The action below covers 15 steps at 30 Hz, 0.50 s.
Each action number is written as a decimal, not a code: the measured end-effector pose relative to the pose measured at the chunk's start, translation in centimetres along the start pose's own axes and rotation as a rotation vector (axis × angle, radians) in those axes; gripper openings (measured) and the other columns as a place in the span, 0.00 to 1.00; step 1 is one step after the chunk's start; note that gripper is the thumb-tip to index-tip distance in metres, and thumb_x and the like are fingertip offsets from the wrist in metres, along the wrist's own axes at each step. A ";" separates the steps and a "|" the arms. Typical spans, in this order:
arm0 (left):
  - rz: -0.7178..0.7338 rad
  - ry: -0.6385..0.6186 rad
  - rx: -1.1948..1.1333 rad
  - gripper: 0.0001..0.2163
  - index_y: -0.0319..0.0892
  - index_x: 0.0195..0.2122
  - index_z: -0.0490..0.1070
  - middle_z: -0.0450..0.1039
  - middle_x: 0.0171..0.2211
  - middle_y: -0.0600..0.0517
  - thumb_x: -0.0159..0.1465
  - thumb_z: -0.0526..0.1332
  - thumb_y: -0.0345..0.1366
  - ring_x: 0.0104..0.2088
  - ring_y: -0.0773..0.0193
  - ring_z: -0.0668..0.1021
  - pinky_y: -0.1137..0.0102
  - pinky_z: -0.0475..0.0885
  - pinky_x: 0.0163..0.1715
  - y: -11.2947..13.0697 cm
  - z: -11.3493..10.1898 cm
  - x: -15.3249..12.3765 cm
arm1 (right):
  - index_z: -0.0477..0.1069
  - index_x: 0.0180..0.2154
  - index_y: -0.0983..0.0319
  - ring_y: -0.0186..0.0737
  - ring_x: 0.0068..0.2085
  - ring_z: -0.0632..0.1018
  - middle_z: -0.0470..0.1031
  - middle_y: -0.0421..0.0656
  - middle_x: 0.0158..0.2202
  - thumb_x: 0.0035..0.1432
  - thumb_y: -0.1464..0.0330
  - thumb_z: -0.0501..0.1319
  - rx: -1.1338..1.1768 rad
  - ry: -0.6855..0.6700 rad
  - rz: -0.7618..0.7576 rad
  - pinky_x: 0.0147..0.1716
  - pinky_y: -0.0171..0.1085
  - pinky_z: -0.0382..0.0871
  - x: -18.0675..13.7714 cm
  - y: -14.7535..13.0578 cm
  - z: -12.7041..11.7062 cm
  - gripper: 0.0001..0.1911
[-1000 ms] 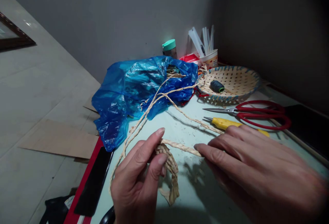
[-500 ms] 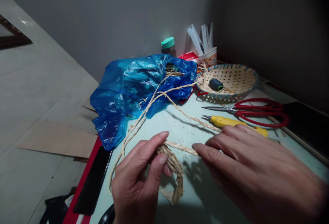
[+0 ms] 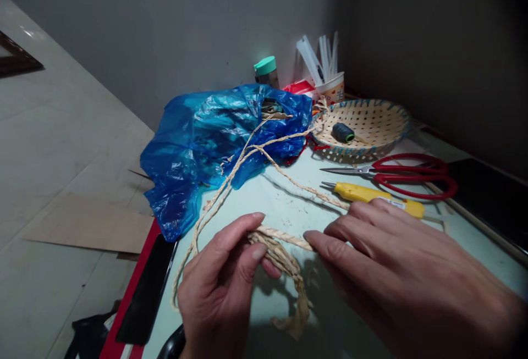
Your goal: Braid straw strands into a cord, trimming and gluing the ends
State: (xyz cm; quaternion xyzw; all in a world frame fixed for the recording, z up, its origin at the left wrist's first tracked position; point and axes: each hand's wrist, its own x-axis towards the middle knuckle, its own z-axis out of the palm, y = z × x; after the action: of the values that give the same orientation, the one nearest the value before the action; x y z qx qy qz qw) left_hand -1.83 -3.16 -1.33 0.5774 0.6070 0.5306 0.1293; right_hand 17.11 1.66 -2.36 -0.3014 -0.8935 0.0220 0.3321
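My left hand (image 3: pixel 229 279) pinches a small coiled bundle of straw-coloured braided cord (image 3: pixel 280 257) between thumb and fingers; a loose frayed tail hangs from its right end. A stretch of the same twisted cord (image 3: pixel 286 236) runs from the bundle to my right hand (image 3: pixel 371 265), whose fingers are closed on it. More cord (image 3: pixel 218 199) loops back behind my left hand over the table, and one strand reaches toward the knuckles of my right hand. My right fingertips are partly hidden.
Behind the hands lie a blue plastic bag (image 3: pixel 223 128), a woven basket (image 3: pixel 371 122) holding a dark thread spool (image 3: pixel 343 132), red-handled scissors (image 3: pixel 391 172) and a yellow-handled tool (image 3: pixel 363 193). A black phone (image 3: pixel 146 293) rests at the left edge. A cup (image 3: pixel 336 87) and a green-lidded jar (image 3: pixel 266 67) stand against the wall.
The coiled bundle has tilted in my left hand, and its frayed tail now hangs further right and lower. Both hands keep their grip. The whole view has shifted slightly.
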 end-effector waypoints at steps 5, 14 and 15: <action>0.023 -0.042 -0.022 0.16 0.55 0.45 0.78 0.80 0.22 0.64 0.61 0.65 0.26 0.21 0.72 0.80 0.80 0.78 0.30 0.1 0.0 0.1 | 0.76 0.34 0.61 0.44 0.27 0.65 0.69 0.42 0.24 0.60 0.75 0.52 0.006 -0.015 0.007 0.28 0.42 0.51 0.0 -0.2 0.0 0.14; -0.022 0.011 -0.016 0.12 0.51 0.42 0.79 0.79 0.20 0.62 0.60 0.65 0.27 0.19 0.69 0.80 0.77 0.79 0.25 -0.1 0.2 -0.1 | 0.73 0.31 0.61 0.42 0.26 0.66 0.69 0.40 0.24 0.60 0.75 0.54 0.018 -0.023 0.000 0.29 0.41 0.52 0.0 -0.6 0.0 0.11; -0.028 0.015 -0.021 0.12 0.51 0.41 0.80 0.79 0.20 0.62 0.60 0.65 0.27 0.19 0.69 0.80 0.78 0.78 0.24 -0.2 0.2 -0.1 | 0.73 0.31 0.61 0.42 0.27 0.66 0.69 0.40 0.24 0.59 0.74 0.55 0.020 -0.027 0.003 0.29 0.41 0.52 -0.1 -0.6 0.1 0.10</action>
State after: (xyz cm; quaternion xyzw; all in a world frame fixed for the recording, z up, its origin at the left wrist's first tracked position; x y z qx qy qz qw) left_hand -1.71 -3.13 -1.61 0.5634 0.6103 0.5395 0.1382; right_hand 16.78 1.13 -2.29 -0.2992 -0.8972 0.0355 0.3228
